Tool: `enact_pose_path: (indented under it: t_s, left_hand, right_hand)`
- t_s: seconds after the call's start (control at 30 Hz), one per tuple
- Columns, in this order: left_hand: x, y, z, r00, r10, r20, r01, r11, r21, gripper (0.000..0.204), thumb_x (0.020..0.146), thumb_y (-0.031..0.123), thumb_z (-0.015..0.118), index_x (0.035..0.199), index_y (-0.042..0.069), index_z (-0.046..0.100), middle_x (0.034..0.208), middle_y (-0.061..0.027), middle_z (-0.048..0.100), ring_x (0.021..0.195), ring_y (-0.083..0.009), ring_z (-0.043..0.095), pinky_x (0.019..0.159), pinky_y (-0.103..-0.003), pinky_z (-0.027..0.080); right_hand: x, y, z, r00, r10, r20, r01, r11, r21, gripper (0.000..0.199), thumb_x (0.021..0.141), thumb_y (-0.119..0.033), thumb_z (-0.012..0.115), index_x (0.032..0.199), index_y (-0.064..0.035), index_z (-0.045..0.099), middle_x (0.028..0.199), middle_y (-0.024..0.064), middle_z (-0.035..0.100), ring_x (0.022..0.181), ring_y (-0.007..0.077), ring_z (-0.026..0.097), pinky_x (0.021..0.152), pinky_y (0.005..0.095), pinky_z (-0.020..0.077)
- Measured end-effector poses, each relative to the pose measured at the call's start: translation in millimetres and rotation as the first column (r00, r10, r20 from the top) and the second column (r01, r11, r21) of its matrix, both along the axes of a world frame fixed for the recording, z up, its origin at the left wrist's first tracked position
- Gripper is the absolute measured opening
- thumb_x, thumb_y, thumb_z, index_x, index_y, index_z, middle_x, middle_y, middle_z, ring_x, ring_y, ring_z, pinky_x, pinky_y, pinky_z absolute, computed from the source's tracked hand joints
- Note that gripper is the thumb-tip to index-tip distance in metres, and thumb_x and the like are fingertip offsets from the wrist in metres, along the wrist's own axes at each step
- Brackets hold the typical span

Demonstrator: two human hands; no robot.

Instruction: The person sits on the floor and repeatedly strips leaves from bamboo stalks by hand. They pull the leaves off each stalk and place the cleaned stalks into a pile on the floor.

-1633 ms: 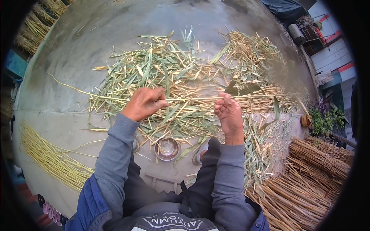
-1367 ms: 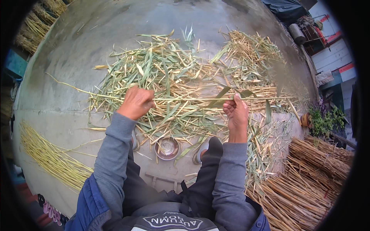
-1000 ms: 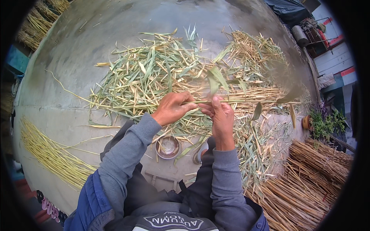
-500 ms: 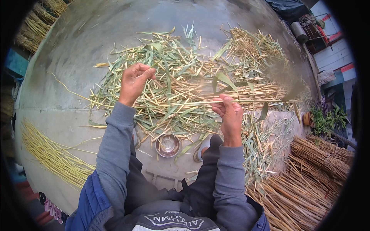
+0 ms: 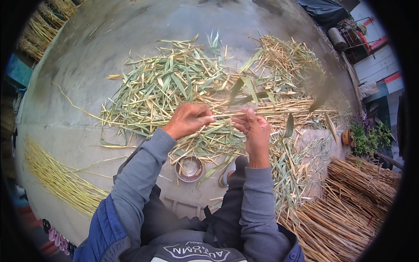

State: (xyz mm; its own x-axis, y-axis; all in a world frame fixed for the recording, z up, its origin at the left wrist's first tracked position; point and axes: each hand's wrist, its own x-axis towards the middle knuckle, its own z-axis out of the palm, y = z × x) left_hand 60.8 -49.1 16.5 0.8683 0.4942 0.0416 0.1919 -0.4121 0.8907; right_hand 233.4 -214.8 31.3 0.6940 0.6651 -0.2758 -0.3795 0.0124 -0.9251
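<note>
A smooth grey concrete floor [image 5: 96,74] lies in soft light, with a red-striped white wall [image 5: 374,63] at far right.

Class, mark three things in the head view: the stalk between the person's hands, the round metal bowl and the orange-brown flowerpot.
Stalk [image 5: 225,115]: head view, on its short exposed stretch.
Metal bowl [image 5: 190,179]: head view, on its near rim.
Flowerpot [image 5: 346,138]: head view, on its side wall.

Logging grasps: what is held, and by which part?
A leafy reed-like stalk, pinched by the left hand near its left end and the right hand partway along.
</note>
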Motion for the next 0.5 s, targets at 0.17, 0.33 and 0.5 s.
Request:
enact_pose_path:
  t_s: [0.17, 0.33, 0.5]
  left_hand:
    - [-14.2, 18.9, 2.3, 0.990, -0.046, -0.135, 0.044, 0.999, -0.018, 0.020, 0.087, 0.021, 0.079, 0.089, 0.002, 0.073, 0.077, -0.0069, 0.072, 0.070, -0.0146, 0.069, 0.064, -0.031, 0.052]
    - [3.9, -5.0, -4.0, 0.997, -0.058, -0.050, 0.055, 0.997, -0.062, 0.026, 0.086, 0.026, 0.079, 0.089, 0.001, 0.072, 0.081, -0.0099, 0.073, 0.074, -0.0200, 0.070, 0.068, -0.035, 0.053]
    - [28.6, -30.0, -12.2, 0.994, 0.062, 0.092, -0.040, 0.972, -0.232, 0.027, 0.085, 0.026, 0.080, 0.094, 0.001, 0.072, 0.079, -0.0090, 0.072, 0.073, -0.0157, 0.069, 0.064, -0.034, 0.052]
  right_hand:
    - [14.3, -8.4, 1.4, 0.989, -0.115, 0.094, 0.123, 0.989, -0.087, 0.033, 0.101, -0.028, 0.066, 0.095, 0.0030, 0.058, 0.088, 0.0180, 0.072, 0.077, 0.0241, 0.075, 0.063, 0.0276, 0.0614]
    - [5.1, -5.7, -4.6, 0.998, -0.035, 0.051, 0.037, 0.999, -0.026, 0.033, 0.103, -0.025, 0.063, 0.100, 0.0064, 0.055, 0.089, 0.0218, 0.071, 0.079, 0.0269, 0.075, 0.065, 0.0295, 0.0630]
    - [-3.9, -4.9, -4.0, 0.997, 0.063, 0.042, -0.063, 0.998, 0.015, 0.036, 0.106, -0.026, 0.058, 0.104, 0.0102, 0.057, 0.094, 0.0234, 0.072, 0.087, 0.0281, 0.076, 0.071, 0.0309, 0.0640]
